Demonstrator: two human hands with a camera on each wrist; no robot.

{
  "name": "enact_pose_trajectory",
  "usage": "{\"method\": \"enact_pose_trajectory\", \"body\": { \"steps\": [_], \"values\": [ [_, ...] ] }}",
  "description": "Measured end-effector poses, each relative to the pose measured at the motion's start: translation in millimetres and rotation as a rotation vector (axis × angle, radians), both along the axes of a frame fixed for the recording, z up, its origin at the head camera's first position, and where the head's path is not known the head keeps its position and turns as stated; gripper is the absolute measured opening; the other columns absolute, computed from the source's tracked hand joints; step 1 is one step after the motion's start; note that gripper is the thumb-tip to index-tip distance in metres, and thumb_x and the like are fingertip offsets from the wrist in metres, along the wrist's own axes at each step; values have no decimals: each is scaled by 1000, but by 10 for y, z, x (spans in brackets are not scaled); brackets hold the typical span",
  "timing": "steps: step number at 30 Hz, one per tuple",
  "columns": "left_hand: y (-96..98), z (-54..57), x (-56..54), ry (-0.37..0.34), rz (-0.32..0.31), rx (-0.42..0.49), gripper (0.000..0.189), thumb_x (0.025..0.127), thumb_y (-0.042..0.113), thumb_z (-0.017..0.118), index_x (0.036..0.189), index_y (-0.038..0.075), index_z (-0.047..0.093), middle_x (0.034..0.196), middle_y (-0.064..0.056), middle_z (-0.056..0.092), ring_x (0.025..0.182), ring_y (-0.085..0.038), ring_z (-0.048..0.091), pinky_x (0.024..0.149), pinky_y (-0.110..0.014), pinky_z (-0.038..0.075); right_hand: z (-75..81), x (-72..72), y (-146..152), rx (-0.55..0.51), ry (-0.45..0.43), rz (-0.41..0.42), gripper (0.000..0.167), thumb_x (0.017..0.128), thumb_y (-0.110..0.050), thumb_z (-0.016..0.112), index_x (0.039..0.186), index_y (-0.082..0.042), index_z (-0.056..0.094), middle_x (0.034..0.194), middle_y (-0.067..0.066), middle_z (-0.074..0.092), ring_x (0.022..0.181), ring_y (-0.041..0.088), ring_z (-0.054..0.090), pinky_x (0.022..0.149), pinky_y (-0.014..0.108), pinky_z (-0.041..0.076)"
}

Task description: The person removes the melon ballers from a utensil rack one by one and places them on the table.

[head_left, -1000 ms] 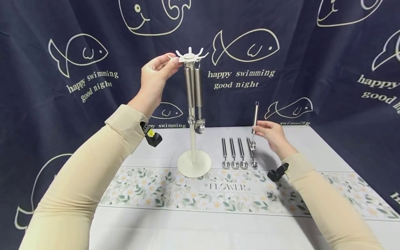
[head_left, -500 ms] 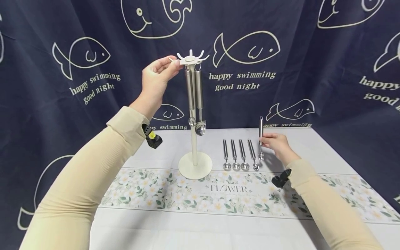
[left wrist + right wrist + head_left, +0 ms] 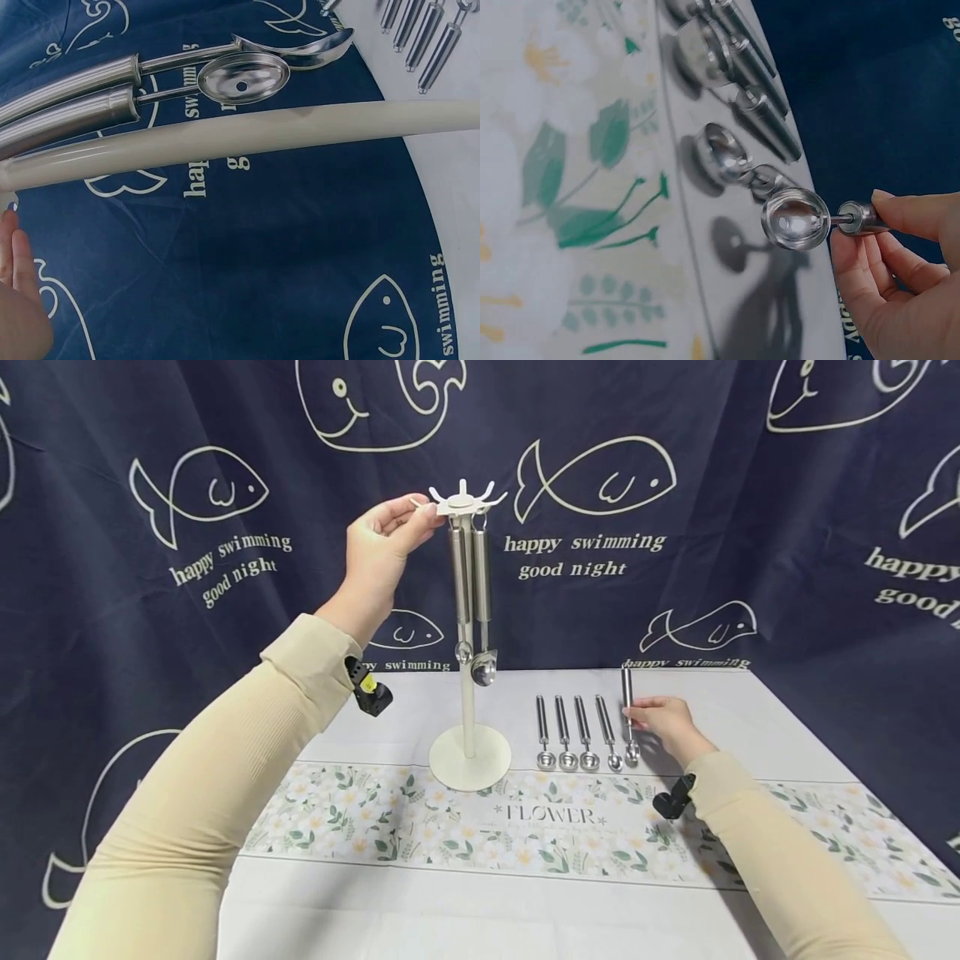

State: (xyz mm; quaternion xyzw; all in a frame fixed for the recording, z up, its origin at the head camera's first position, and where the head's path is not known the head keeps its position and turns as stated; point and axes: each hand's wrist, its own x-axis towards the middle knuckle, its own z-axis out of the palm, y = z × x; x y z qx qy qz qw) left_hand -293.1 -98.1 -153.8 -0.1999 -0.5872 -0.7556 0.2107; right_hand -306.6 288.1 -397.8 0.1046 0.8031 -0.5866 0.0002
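My left hand (image 3: 381, 545) pinches the edge of the white hook rack (image 3: 468, 702) at its top. From the rack's hooks hang two steel utensils: a small scoop (image 3: 460, 577) with a hole in its oval bowl, seen in the left wrist view, and a larger pointed scoop (image 3: 483, 667). Over on the right, my right hand (image 3: 667, 723) holds a steel melon baller (image 3: 795, 217) by its handle, between thumb and fingers. Its round bowl points down, close over the table, and its shadow shows beside it in the right wrist view.
Several similar steel scoops (image 3: 582, 727) lie in a row left of the held one, bowls toward me. A floral runner (image 3: 420, 843) crosses the white table (image 3: 480, 910) in front of them. A dark blue fish-print curtain (image 3: 585, 618) hangs behind.
My right hand has moved right and down with the melon baller, from above the rightmost scoop to the row's right end. My left hand keeps its pinch on the rack.
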Motion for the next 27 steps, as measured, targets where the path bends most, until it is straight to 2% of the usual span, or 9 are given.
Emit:
{"method": "enact_pose_trajectory", "body": {
  "steps": [7,14,21,23,27],
  "values": [
    [-18,5,12,2,8,1,13,85,5,73,96,3,67,86,-4,71,84,-14,72,95,-28,55,-75,-3,0,88,-32,-9,45,90,-10,66,127,12,52,71,-14,61,66,2,62,71,19,58],
    [-21,-3,8,4,4,8,12,85,4,73,95,4,67,85,-4,71,85,-16,72,94,-29,55,-164,-20,32,132,-47,-29,43,88,-10,68,123,12,56,67,-13,62,64,2,61,64,18,56],
    [1,-14,-3,10,0,-1,10,85,5,72,94,4,67,83,-2,71,83,-13,72,94,-29,56,-240,-30,40,226,-56,-57,41,85,-13,70,118,10,62,63,-13,62,61,2,59,58,17,50],
    [1,-14,-4,13,2,3,10,85,5,72,94,4,67,83,-3,71,84,-15,72,93,-29,56,-228,-29,22,248,-56,-60,40,85,-13,70,117,9,62,63,-13,62,61,3,59,59,17,50],
    [9,-13,-2,13,1,7,10,85,5,72,93,4,67,84,-3,71,84,-14,72,93,-29,56,-198,-17,-14,316,-77,-86,37,84,-15,71,114,6,65,74,3,71,69,10,63,71,27,53]
  ]
}}
